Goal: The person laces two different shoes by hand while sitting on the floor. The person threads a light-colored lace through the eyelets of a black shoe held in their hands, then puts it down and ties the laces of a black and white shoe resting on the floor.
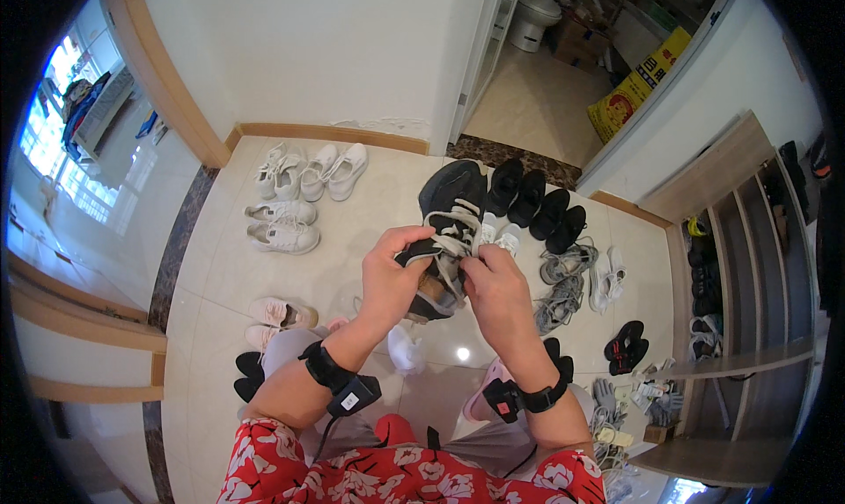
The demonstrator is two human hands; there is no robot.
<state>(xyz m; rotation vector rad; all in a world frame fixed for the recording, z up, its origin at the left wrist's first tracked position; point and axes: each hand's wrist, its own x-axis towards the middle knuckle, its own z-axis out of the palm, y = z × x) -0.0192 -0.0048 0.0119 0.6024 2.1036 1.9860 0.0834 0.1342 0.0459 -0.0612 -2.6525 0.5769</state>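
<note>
Between my hands is a black sneaker (454,186) with pale laces, its toe pointing away from me and its brown insole showing. My left hand (395,273) grips the left side of the collar, thumb near the tongue. On the opposite side, my right hand (494,281) pinches the shoe's edge by the laces (452,240). Past the right hand, small white shoes (507,238) stand partly hidden behind the sneaker. Below the held shoe, a white crumpled item (405,351) lies on the floor; I cannot tell what it is.
White sneakers (282,235) stand at the left, with pink shoes (280,312) nearer me. Black shoes (530,197), grey lace-up shoes (561,293) and black-and-red shoes (626,347) are at the right. An open shoe cabinet (729,273) borders the right side. A doorway holds a yellow sack (637,85).
</note>
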